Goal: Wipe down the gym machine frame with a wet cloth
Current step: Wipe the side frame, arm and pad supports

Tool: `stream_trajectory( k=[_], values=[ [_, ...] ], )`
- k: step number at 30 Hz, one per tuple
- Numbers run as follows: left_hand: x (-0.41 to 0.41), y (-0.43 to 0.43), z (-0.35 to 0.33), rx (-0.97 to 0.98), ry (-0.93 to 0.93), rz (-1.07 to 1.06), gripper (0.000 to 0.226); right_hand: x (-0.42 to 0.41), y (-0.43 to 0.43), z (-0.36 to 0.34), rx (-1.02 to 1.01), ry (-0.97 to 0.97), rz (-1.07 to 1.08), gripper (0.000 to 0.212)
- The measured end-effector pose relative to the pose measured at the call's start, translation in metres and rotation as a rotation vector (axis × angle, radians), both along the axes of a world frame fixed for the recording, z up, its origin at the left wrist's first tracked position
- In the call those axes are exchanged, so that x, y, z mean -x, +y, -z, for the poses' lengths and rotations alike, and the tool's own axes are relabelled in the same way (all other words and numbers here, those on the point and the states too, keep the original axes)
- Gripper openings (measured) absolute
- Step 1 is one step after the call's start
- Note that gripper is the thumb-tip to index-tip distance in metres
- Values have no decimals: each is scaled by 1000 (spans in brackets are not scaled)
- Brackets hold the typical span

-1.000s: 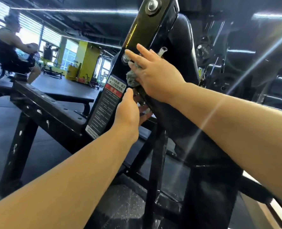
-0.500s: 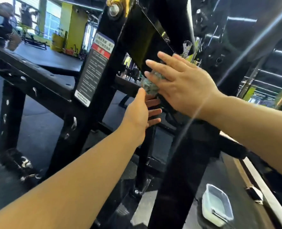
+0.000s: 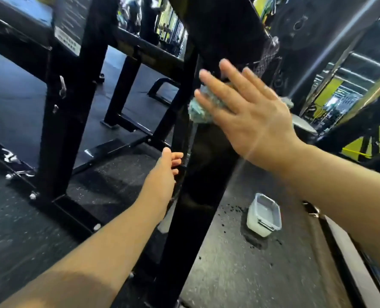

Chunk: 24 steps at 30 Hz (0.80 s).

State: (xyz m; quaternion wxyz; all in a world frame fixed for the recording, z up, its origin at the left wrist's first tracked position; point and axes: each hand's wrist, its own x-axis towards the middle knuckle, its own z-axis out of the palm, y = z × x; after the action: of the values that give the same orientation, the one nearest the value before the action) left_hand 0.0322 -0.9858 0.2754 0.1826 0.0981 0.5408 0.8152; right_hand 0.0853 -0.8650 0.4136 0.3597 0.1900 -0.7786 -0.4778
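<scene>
the right hand and cloth sit lower on the frame, apparently; left hand lower too

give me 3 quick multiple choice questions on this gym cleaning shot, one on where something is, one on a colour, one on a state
1. Where is the white tub?
A) on the floor, right of the black frame post
B) on a bench
C) hung on the post

2. What colour is the cloth?
A) red
B) pale blue-green
C) yellow

3. How is the right hand?
A) clenched in an empty fist
B) hanging clear of the frame
C) fingers straight, pressing the cloth on the post

Answers:
1 A: the tub sits on the floor beside the lower part of the post.
2 B: blue-green fabric shows under the fingers.
3 C: the flat hand covers the cloth against the post.
</scene>
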Motion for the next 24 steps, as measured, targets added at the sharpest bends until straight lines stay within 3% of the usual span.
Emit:
stream_trajectory(
  k=[4, 7, 12, 16, 20, 24],
  values=[
    [-17, 7, 55, 21, -67, -31, 42, 2, -4, 47, 101, 124, -8, 46],
    [-34, 7, 101, 20, -170, -9, 42, -12, -3, 128, 176, -48, 21, 52],
    [-44, -2, 161, -35, -330, 80, 39, -36, 3, 260, 134, -278, 139, 59],
    [-43, -2, 179, 93, -447, 211, 46, -61, 9, 359, 131, -485, 206, 56],
    [-43, -3, 199, 364, -236, 244, 46, -68, 9, 389, 127, -733, 254, 56],
    [-38, 3, 215, 305, -177, 267, 36, -77, 30, 375, 207, -622, 108, 54]
  ],
)
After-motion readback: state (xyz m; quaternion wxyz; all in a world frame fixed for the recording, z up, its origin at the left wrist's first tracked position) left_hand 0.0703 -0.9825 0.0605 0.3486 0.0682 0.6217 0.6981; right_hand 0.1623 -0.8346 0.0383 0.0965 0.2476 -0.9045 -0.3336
